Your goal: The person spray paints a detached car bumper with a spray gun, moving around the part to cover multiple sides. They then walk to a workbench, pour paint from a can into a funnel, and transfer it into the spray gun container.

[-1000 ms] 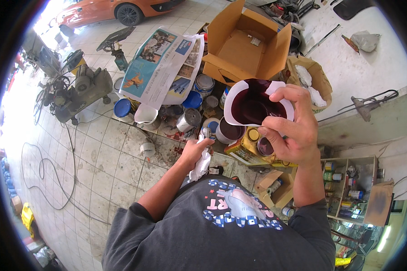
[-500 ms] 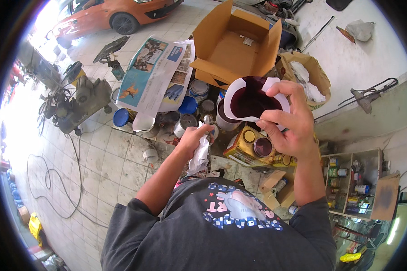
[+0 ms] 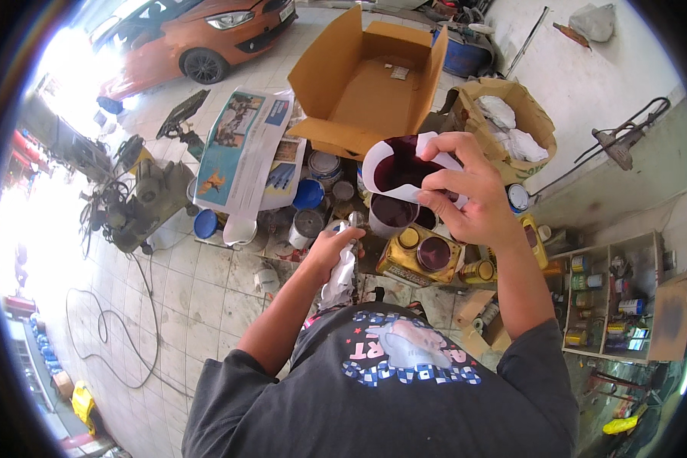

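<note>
My right hand (image 3: pixel 469 195) pinches the rim of a thin white cup (image 3: pixel 369 169), tilted, its inside coated with dark red paint. Just below it stands a translucent container (image 3: pixel 390 223) with dark red paint inside. My left hand (image 3: pixel 334 248) is closed around crumpled white paper (image 3: pixel 340 282). A small metal part shows by its fingertips; what it belongs to is hidden. To the right of the container sits a yellow rectangular can (image 3: pixel 404 259), with a dark red round top (image 3: pixel 433 253) on it.
Ahead are an open cardboard box (image 3: pixel 359 88), newspaper sheets (image 3: pixel 233 153) and paint cans, one with a blue lid (image 3: pixel 309 195). A paper bag (image 3: pixel 538 114) stands at right, a shelf of cans (image 3: pixel 607 298) beyond. Machinery (image 3: pixel 141 195) and a cable (image 3: pixel 156 328) lie left; an orange car (image 3: pixel 153 46) stands behind.
My right hand and the white cup have shifted slightly left in view, showing more of the container below. The whole view has turned a little. My left hand keeps its hold on the paper.
</note>
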### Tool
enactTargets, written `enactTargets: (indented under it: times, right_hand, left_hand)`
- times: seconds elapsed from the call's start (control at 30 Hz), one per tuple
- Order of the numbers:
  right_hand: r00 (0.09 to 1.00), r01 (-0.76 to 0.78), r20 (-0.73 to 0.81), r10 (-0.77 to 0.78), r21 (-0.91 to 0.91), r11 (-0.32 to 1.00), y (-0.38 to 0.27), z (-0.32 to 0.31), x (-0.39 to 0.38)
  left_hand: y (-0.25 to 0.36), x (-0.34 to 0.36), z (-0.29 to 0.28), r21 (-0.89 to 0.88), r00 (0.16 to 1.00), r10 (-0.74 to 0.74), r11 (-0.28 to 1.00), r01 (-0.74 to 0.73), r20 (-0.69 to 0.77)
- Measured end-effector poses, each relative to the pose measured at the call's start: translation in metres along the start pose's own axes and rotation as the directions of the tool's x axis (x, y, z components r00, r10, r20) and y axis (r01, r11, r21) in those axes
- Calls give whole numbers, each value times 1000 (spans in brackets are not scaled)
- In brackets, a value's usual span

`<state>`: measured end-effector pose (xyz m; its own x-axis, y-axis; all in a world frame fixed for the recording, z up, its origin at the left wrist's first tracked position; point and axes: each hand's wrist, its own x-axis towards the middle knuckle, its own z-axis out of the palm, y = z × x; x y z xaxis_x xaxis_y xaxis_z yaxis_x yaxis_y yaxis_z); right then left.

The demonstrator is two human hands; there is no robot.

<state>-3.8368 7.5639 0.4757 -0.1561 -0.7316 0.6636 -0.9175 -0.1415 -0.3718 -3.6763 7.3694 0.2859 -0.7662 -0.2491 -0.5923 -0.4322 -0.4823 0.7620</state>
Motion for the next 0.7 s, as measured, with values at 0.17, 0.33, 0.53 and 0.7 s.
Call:
enactTargets:
  times: [0.17, 0.33, 0.53, 0.7]
  right_hand:
    - [1000, -8, 7, 8, 86, 996, 19, -11, -9]
    - [998, 26, 46, -31, 113, 993, 33, -21, -14]
    - [995, 20, 86, -41, 231, 973, 44, -32, -19]
    - [996, -1, 83, -23, 273, 962, 49, -42, -24]
  left_hand:
    - [1, 3, 14, 35, 999, -3, 999, 4, -33]
    - [-3, 7, 30, 37, 999, 34, 999, -33, -29]
    - [-15, 16, 44, 29, 999, 28, 999, -27, -27]
    - [-25, 15, 54, -1, 994, 72, 997, -72, -84]
